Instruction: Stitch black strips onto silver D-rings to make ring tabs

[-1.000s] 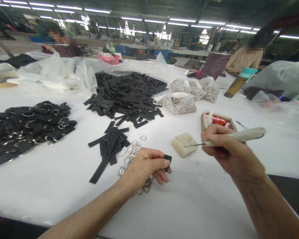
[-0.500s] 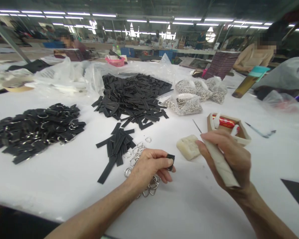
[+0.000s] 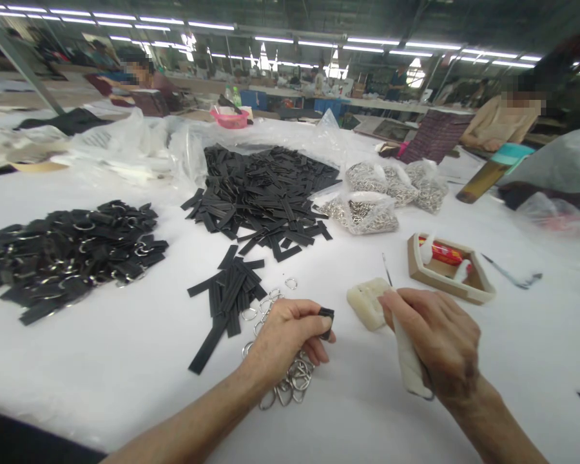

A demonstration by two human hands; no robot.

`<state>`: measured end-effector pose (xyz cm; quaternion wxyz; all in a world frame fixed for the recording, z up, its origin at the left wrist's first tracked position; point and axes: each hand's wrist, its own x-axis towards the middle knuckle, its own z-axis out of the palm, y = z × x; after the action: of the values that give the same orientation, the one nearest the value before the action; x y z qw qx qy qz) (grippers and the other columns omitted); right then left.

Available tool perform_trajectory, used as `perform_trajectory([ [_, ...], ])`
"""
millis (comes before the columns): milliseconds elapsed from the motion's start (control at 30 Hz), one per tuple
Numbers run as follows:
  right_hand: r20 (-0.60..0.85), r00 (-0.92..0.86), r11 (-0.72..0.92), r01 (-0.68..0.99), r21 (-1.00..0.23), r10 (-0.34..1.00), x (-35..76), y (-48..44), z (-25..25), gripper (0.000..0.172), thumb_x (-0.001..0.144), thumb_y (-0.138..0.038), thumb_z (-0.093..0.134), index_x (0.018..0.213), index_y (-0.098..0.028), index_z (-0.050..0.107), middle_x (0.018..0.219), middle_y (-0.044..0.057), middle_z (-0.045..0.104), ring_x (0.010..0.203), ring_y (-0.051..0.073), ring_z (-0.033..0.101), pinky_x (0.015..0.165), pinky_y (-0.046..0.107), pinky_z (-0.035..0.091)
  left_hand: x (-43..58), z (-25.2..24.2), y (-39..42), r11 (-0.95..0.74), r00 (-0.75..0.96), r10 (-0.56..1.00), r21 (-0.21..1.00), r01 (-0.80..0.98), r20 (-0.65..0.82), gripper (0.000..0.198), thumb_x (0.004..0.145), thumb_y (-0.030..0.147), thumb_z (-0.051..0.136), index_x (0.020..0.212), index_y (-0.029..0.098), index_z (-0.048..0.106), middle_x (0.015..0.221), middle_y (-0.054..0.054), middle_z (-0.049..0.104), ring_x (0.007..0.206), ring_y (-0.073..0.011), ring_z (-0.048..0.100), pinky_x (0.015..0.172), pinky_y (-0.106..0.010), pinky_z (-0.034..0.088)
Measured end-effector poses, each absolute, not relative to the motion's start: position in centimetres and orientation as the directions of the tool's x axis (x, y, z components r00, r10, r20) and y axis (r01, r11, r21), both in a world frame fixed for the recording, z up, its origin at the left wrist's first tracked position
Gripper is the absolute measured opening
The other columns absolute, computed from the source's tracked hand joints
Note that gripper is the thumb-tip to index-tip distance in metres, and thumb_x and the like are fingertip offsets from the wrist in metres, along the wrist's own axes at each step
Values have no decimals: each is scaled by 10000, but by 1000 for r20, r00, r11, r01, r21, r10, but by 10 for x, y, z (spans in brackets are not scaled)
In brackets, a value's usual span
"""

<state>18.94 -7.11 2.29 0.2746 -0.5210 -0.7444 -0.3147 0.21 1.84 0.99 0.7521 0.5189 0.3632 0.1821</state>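
Note:
Between the thumb and fingers of my left hand (image 3: 290, 332) is a folded black strip (image 3: 325, 322); whether a ring sits in its fold is hidden. Loose metal D-rings (image 3: 297, 380) lie under and beside this hand. My right hand (image 3: 432, 338) is closed around a thick, pale-wrapped handle of an awl-like tool (image 3: 408, 361), its thin metal tip pointing up and away. Just left of the right hand's fingertips rests a yellowish block of what looks like wax (image 3: 367, 303). A small pile of black strips (image 3: 232, 290) lies left of the rings.
A large heap of black strips (image 3: 265, 193) lies further back, with bags of metal rings (image 3: 362, 212) beside it. Ringed black loops (image 3: 72, 251) are piled at left. At right are a cardboard tray (image 3: 449, 267), a hooked tool (image 3: 512, 272) and a bottle (image 3: 493, 173). Co-workers sit beyond.
My right hand has lowered and turned slightly, so the tool stands more upright with its tip near the wax-like block. My left hand keeps hold of the folded strip. The view has shifted slightly.

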Motion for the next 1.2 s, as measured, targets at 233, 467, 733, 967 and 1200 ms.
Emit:
perform_trajectory([
  [233, 718, -330, 289, 939, 185, 613, 187, -69, 22, 162, 830, -32, 492, 972, -68, 561, 721, 135, 612, 666, 188, 558, 607, 298, 428, 2, 8, 21, 407, 663, 654, 908, 97, -364, 170, 719, 231, 565, 617, 111, 630, 458, -10, 589, 381, -99, 535, 408, -181, 421],
  [467, 728, -338, 266, 939, 218, 597, 183, -70, 22, 200, 856, -68, 410, 976, -107, 565, 733, 102, 617, 668, 164, 561, 632, 279, 429, 4, 7, 22, 376, 653, 681, 924, 76, -331, 154, 712, 223, 572, 620, 110, 621, 444, -13, 584, 386, -105, 537, 407, -183, 419],
  [733, 749, -381, 316, 918, 239, 542, 184, -76, 22, 234, 865, -88, 382, 981, -85, 585, 808, 134, 616, 689, 222, 572, 624, 324, 412, 3, 4, 17, 327, 618, 748, 945, -27, -242, 171, 668, 268, 611, 626, 103, 632, 584, -27, 624, 408, -99, 553, 412, -195, 429],
  [967, 779, -354, 321, 924, 207, 517, 183, -75, 18, 244, 890, -118, 356, 968, -110, 587, 781, 108, 609, 669, 199, 555, 607, 308, 395, 3, 2, 20, 284, 605, 771, 957, -48, -198, 180, 651, 282, 628, 634, 102, 630, 589, -31, 627, 414, -105, 554, 413, -202, 432],
  [1200, 788, -300, 419, 906, 60, 537, 178, -78, 2, 283, 887, -165, 352, 1081, -162, 558, 858, 100, 616, 733, 216, 564, 678, 335, 386, 2, -6, 22, 322, 585, 782, 943, -87, -213, 206, 596, 306, 630, 604, 101, 610, 598, -47, 624, 385, -114, 544, 376, -218, 415],
])
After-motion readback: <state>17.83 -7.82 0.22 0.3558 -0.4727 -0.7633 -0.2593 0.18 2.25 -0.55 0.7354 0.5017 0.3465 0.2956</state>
